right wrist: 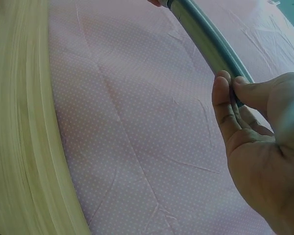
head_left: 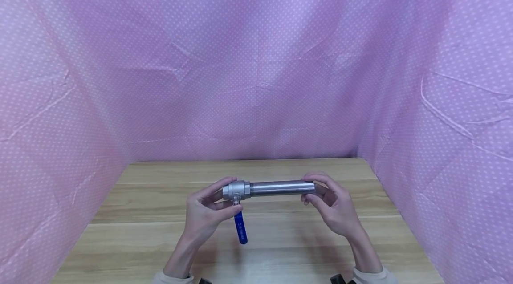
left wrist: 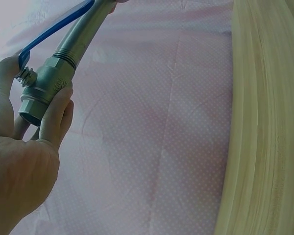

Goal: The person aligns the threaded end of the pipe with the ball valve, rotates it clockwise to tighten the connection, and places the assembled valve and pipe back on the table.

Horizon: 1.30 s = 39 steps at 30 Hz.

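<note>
Evidently, your left hand (head_left: 201, 213) grips the metal valve (head_left: 238, 189), its thumb at the base of the blue handle (head_left: 241, 230), which points back toward you. Your right hand (head_left: 339, 211) pinches the far end of the steel pipe (head_left: 278, 188). Threaded together, valve and pipe lie nearly level above the wooden table (head_left: 136, 217), before pink dotted cloth (head_left: 256, 75).

Pale marks (head_left: 240, 227) are running along the blue lever (head_left: 242, 233), and raised characters (left wrist: 61, 84) are showing on the valve (left wrist: 45, 84) in the left wrist view; both are appearing too small and blurred to read.
</note>
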Motion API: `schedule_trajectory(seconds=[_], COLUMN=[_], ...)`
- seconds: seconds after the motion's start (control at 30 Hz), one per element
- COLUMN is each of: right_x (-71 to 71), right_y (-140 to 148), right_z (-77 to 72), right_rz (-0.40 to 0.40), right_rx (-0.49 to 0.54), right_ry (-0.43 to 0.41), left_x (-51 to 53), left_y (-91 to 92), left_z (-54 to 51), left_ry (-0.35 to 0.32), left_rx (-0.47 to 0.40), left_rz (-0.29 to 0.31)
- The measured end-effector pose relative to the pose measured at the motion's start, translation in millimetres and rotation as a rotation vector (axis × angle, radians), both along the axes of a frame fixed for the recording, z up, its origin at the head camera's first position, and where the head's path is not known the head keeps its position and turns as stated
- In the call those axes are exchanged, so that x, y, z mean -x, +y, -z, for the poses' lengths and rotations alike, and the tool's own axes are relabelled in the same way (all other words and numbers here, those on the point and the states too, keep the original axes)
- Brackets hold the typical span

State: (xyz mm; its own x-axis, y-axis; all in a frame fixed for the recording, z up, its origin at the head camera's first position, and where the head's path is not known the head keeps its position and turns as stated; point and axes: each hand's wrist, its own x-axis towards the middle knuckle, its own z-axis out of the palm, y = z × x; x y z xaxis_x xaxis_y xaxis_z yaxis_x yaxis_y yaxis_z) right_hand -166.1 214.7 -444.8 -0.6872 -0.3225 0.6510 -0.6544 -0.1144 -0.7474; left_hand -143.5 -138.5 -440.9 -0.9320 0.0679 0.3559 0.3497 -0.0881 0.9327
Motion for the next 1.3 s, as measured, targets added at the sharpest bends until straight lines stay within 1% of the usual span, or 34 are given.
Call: schedule_trajectory(seconds=[0.1,0.17,0.33,0.5,0.67,0.73,0.97,1.13,1.2,1.3], right_x=[0.5,0.0,-3.6,-4.4,-2.4,-2.2,-3.6,-2.0,-1.7,-2.6], right_y=[0.1,0.3,-0.3,-0.9,-0.4,-0.9,-2.4,-2.1,-2.3,-2.2], right_z=[0.4,-0.1,-3.5,-4.2,-1.3,-0.7,-3.7,-3.2,-3.2,-4.0], right_rz=[-0.007,0.008,0.09,0.176,0.212,0.206,0.118,0.083,0.087,0.13], right_rx=[0.014,0.012,-0.036,-0.098,-0.117,-0.109,-0.046,-0.016,-0.015,-0.044], right_ry=[0.021,0.018,-0.001,0.022,0.04,0.037,-0.013,0.012,0.023,0.026], left_x=[-0.6,-0.9,-1.7,-2.1,-2.2,-2.2,-1.9,-2.5,-2.6,-2.9], left_y=[0.2,0.4,0.6,0.2,-0.2,-0.3,0.0,-0.1,-0.1,-0.3], left_z=[-0.4,-0.8,-2.0,-2.8,-3.3,-3.5,-5.0,-4.8,-4.4,-4.0], left_ry=[-0.001,0.002,0.024,0.03,0.022,0.017,0.009,0.022,0.024,0.027], left_rx=[-0.001,-0.004,-0.006,-0.01,-0.015,-0.018,-0.028,-0.031,-0.029,-0.025], left_rz=[-0.001,0.002,0.013,0.008,0.002,0.0,-0.005,-0.001,-0.002,0.0])
